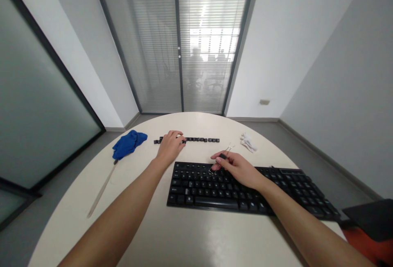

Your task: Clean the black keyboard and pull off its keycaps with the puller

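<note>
A black keyboard [215, 202] lies across the table, its upper rows partly bare of keycaps. Over its top edge, my right hand [235, 166] is closed on a small tool [223, 157] with a dark handle and thin wire loops at both ends. Behind the keyboard runs a row of loose black keycaps [199, 139]. My left hand [172, 144] rests at the left part of that row, fingers curled over it, with a dark keycap [183, 141] at the fingertips; whether it is gripped is too small to tell.
On the round table [153, 234], a blue cloth [129, 143] and a thin stick-like brush [102, 189] lie at the left. A crumpled white cloth [248, 142] is at the back right. Part of a black and red chair [371, 226] shows at the right edge.
</note>
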### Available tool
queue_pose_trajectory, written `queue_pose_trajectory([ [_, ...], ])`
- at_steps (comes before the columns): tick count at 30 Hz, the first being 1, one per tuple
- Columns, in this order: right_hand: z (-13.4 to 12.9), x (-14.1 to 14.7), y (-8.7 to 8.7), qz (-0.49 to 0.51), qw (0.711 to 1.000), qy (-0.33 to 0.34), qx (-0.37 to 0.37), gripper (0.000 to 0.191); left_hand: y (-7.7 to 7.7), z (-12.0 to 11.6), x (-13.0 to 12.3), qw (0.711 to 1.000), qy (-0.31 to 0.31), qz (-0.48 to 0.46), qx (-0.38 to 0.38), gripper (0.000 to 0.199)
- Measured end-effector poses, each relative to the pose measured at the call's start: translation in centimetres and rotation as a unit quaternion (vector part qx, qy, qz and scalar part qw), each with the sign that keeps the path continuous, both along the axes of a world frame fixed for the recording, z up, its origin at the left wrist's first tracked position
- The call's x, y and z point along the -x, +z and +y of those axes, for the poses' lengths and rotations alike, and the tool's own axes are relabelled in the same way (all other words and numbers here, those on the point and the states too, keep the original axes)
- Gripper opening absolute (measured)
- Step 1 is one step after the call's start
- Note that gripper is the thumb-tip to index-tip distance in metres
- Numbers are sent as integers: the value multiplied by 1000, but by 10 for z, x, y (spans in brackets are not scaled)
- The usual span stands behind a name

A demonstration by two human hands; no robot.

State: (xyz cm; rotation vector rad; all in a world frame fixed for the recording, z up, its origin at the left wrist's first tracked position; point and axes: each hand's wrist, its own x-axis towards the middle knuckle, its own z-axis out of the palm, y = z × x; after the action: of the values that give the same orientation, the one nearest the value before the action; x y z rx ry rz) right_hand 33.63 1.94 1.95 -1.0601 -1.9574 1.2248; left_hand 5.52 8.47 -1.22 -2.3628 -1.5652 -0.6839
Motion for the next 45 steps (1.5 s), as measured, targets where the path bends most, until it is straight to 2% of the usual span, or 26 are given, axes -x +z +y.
queue_pose_trajectory([
  [10, 1, 1, 2, -8, 1000, -2, 0, 37, -3, 1, 2, 1000, 9, -1, 3, 19],
  [23, -1, 1, 4, -8, 1000, -3, -3, 38, -4, 1, 3, 1000, 21, 4, 1, 13],
  [30, 1, 0, 0, -6, 1000, -14, 0, 45, 2, -4, -2, 1000, 11, -24, 6, 26],
  [34, 2, -4, 4, -12, 999, -37, -36, 45, 14, -18, -19, 996, -33, -71, 37, 24],
  [39, -1, -12, 17, -78, 990, -47, -111, 44, 28, -57, -52, 975, -132, -125, 128, 34],
  [42, -3, -14, 20, -109, 986, -28, -125, 41, 29, -76, -64, 958, -199, -119, 167, 43],
  [45, -3, -15, 20, -121, 985, -12, -126, 39, 26, -84, -67, 943, -248, -99, 201, 52],
])
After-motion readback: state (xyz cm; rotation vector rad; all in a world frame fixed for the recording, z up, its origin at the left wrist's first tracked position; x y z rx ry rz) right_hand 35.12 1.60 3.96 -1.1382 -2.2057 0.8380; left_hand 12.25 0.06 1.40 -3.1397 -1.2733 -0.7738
